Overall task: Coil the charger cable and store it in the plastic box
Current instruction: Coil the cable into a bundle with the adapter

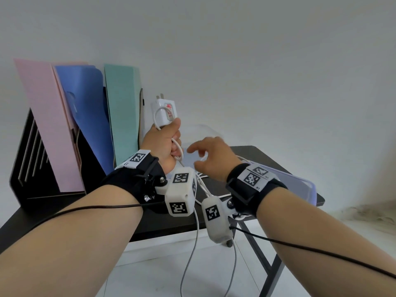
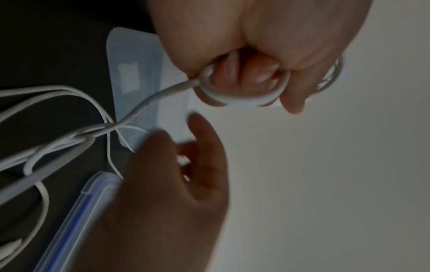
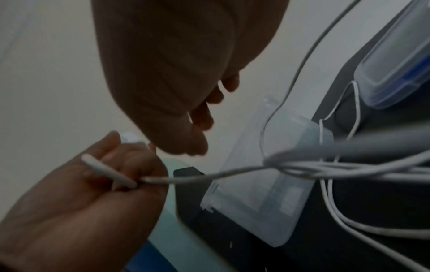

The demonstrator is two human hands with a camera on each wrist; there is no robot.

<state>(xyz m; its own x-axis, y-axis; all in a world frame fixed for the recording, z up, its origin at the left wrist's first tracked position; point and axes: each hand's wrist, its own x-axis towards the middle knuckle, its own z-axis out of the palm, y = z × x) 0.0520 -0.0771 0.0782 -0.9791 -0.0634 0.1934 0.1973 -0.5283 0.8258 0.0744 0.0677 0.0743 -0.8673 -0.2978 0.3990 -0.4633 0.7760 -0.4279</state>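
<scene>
Head view above, wrist close-ups

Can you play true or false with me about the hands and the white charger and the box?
1. The left hand holds the white charger plug. True.
2. The right hand grips the cable tight. False: its fingers are spread and loose, holding nothing.
3. The cable is all coiled up inside the plastic box. False: only a few loops are at the left hand, the rest trails loose over the table and hangs off its edge.
4. The box lid lies on the table beside the box. True.
5. Pink, blue and green folders stand at the left. True.
</scene>
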